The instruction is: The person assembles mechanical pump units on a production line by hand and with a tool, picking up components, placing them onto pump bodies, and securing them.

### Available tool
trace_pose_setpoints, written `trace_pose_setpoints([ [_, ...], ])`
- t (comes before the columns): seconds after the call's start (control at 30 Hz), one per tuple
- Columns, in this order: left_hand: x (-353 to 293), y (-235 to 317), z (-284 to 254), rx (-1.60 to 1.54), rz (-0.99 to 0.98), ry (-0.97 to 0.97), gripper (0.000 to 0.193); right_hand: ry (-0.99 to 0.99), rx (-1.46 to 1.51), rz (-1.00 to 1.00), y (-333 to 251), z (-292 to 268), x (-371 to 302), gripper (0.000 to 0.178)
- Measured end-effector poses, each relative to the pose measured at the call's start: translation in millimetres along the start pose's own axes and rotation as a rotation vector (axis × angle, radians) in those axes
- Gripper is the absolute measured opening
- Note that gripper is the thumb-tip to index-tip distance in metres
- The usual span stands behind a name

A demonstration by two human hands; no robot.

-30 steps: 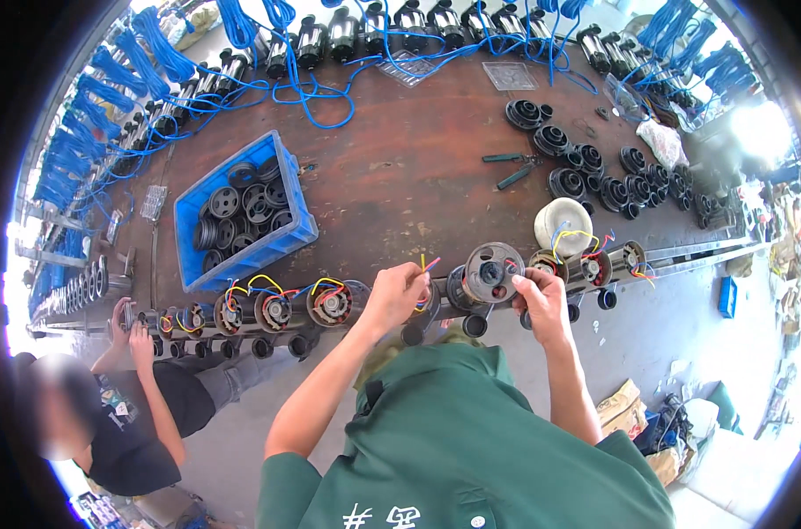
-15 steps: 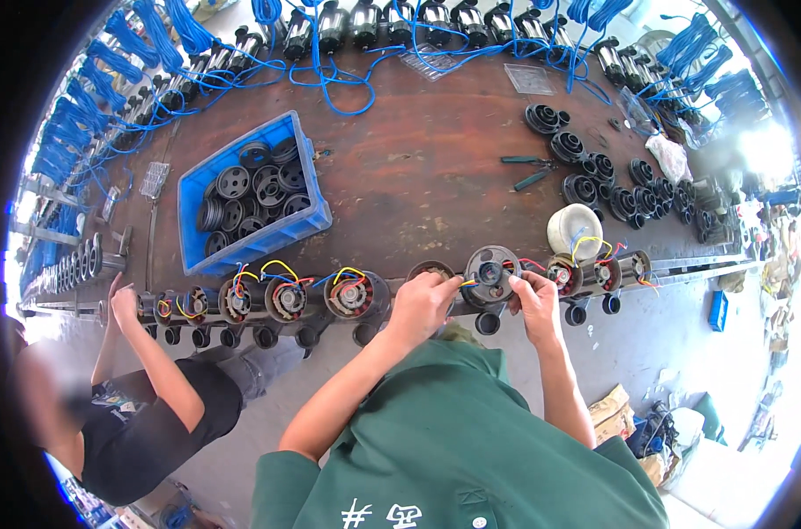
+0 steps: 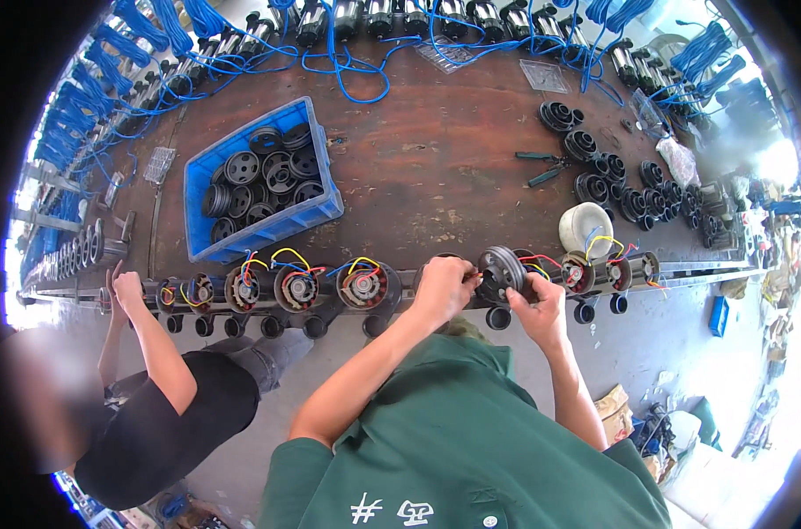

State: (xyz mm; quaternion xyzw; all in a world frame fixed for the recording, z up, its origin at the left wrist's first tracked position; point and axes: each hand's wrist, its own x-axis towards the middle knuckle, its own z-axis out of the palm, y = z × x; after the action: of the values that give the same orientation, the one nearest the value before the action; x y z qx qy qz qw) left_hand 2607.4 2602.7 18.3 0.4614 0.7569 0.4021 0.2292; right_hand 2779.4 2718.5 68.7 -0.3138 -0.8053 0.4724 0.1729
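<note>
At the near edge of the brown workbench point(image 3: 436, 167), both hands are on one piece. The left hand point(image 3: 442, 284) is curled over the side of a round dark motor cover point(image 3: 499, 271), fingers closed against it, while the right hand point(image 3: 534, 307) pinches it from below with thumb and fingertips shut on its rim. The cover stands on edge in the row of motor housings point(image 3: 299, 288), just where the row breaks, red and yellow wires trailing from its right side. Left along that row, open stators show copper windings and coloured leads. Further left, a co-worker's hand point(image 3: 127, 289) rests on the end of the same row; how it grips cannot be told. Right of the cover, two more wired housings point(image 3: 605, 271) and a white roll point(image 3: 585, 229) sit close together. Beyond, mid-table, a blue crate point(image 3: 323, 189) holds dark round covers, and green-handled pliers point(image 3: 544, 167) lie well apart from it. Black ring-shaped parts point(image 3: 625, 181) are lined up on the right. Far back, blue cables point(image 3: 348, 66) run to a line of motors along the rear edge.
</note>
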Motion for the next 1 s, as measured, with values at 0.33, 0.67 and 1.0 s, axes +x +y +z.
trace_pose_setpoints([
  [0.33,-57,-28,-27,-0.611,-0.360,0.201,0.040,-0.199,-0.327,-0.622,-24,30,-4,0.027],
  [0.67,-3,-5,-70,0.252,0.245,-0.419,0.037,-0.234,-0.447,-0.649,-6,56,-22,0.022],
  [1.0,13,-6,-57,0.491,0.391,-0.544,0.029,-0.204,-0.380,-0.571,-10,64,-28,0.029],
])
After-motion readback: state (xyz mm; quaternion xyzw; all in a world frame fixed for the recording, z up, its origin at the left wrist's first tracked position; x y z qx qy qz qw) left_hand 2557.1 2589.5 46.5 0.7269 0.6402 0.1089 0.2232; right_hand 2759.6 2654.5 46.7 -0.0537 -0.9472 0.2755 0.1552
